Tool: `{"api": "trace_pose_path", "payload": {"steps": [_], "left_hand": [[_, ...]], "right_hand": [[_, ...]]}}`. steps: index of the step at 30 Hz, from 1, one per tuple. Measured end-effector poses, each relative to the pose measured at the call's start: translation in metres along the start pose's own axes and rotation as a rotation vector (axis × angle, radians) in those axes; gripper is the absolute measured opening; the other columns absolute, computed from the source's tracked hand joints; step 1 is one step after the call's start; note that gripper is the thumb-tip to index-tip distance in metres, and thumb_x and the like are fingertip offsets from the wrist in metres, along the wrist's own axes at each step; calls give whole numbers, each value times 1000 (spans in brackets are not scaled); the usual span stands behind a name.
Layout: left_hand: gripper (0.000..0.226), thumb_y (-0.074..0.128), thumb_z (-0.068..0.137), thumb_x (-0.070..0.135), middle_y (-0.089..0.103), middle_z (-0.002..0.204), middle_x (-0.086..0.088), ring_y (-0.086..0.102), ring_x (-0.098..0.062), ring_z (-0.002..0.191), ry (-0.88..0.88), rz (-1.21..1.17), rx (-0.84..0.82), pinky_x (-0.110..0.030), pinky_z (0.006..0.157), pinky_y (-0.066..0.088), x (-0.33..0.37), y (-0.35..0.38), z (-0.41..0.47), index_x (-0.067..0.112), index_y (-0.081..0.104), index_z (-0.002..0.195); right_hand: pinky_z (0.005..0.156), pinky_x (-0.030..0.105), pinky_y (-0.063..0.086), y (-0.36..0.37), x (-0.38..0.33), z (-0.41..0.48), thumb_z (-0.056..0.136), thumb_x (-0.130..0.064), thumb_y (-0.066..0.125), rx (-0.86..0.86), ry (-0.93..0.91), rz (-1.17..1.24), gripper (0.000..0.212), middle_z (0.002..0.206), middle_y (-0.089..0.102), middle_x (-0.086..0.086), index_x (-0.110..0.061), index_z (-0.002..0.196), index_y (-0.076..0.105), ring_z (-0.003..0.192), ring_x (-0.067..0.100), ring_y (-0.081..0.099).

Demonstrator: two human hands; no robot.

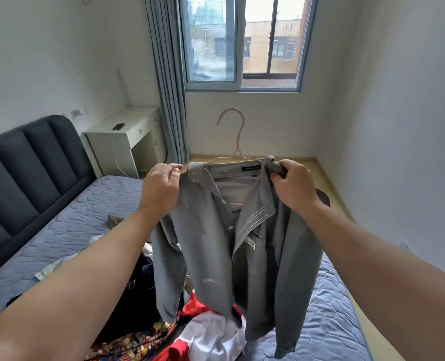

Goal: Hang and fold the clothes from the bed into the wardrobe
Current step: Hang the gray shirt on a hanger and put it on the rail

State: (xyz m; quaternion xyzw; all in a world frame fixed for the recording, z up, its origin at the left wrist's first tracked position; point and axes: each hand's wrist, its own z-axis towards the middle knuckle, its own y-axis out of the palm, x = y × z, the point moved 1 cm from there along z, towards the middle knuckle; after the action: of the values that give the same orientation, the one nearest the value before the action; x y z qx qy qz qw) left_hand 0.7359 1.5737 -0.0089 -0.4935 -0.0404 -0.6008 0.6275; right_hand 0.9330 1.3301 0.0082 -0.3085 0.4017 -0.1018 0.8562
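Note:
I hold a grey button-up shirt up in front of me over the bed. A pale pink hanger sits inside its collar, hook pointing up. My left hand pinches the shirt's left shoulder at the collar. My right hand grips the right shoulder and collar. The shirt hangs open at the front, sleeves dangling. Below it on the bed lies a heap of clothes: a red and white garment, a dark patterned one and a black one.
A dark padded headboard runs along the left. A white bedside desk with a phone stands by the blue curtain under the window. Bare floor lies to the right of the bed. No wardrobe is in view.

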Motion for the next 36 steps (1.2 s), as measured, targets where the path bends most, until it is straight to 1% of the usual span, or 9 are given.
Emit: {"api": "trace_pose_path", "payload": {"steps": [3, 10, 18, 22, 24, 26, 29, 32, 36], "left_hand": [[35, 45, 98, 12, 65, 126, -9, 54, -28, 121, -83, 51, -44, -42, 109, 40, -8, -5, -1, 13, 69, 123], [51, 53, 73, -11, 66, 111, -16, 59, -35, 106, -54, 169, -97, -38, 92, 48, -20, -21, -4, 8, 66, 119], [29, 54, 76, -3, 71, 91, -13, 65, -38, 97, -244, 274, -182, -35, 77, 50, -21, -20, -6, 13, 69, 93], [48, 59, 69, 22, 72, 114, -2, 64, -28, 110, 52, 302, -223, -41, 95, 50, 14, -18, -12, 22, 70, 116], [43, 60, 70, 33, 74, 106, 1, 66, -27, 101, 210, 259, -300, -37, 87, 52, 30, -11, -13, 21, 71, 110], [30, 65, 77, 22, 74, 98, 2, 68, -24, 93, 225, 144, -349, -35, 80, 54, 37, -4, -13, 20, 72, 106], [29, 61, 87, 4, 75, 98, -2, 69, -23, 91, 258, 73, -226, -36, 78, 54, 38, -2, -10, 16, 74, 109], [21, 61, 90, 6, 74, 97, -13, 68, -34, 89, 305, 120, -98, -39, 75, 53, 43, -2, -6, 9, 74, 107], [15, 60, 90, 7, 72, 96, -19, 66, -41, 89, 311, 182, -33, -43, 73, 51, 48, 1, -1, 5, 71, 101]], "right_hand": [[66, 30, 31, -2, 3, -1, 90, -22, 65, 26, 37, 62, 18, 64, 56, -9, -20, 73, 62, 71, 27, 53], [69, 41, 51, -7, 19, -6, 83, -18, 71, 74, 209, 241, 9, 72, 68, 7, -12, 77, 72, 76, 34, 63], [67, 36, 53, -6, 19, -16, 78, -15, 72, 100, 288, 319, 7, 68, 68, -2, -17, 71, 72, 72, 23, 63], [61, 31, 46, -4, 14, -15, 75, -16, 71, 90, 272, 329, 7, 65, 66, 0, -16, 68, 70, 66, 18, 57], [61, 31, 44, -3, 12, -14, 73, -16, 71, 69, 263, 346, 7, 63, 65, 1, -16, 67, 70, 63, 15, 53], [61, 31, 43, -2, 11, -13, 73, -16, 70, 31, 252, 358, 7, 60, 61, -3, -15, 67, 69, 62, 15, 51], [63, 31, 41, -3, 12, -11, 78, -23, 66, -19, 217, 319, 11, 56, 55, -14, -17, 69, 66, 64, 16, 49], [82, 34, 38, -7, 11, -7, 80, -30, 63, -14, 209, 137, 8, 82, 61, -18, -29, 87, 60, 88, 16, 55], [98, 40, 29, -14, 12, -3, 71, -30, 57, -24, 293, -124, 39, 120, 47, 1, -32, 109, 49, 120, 25, 40]]}}
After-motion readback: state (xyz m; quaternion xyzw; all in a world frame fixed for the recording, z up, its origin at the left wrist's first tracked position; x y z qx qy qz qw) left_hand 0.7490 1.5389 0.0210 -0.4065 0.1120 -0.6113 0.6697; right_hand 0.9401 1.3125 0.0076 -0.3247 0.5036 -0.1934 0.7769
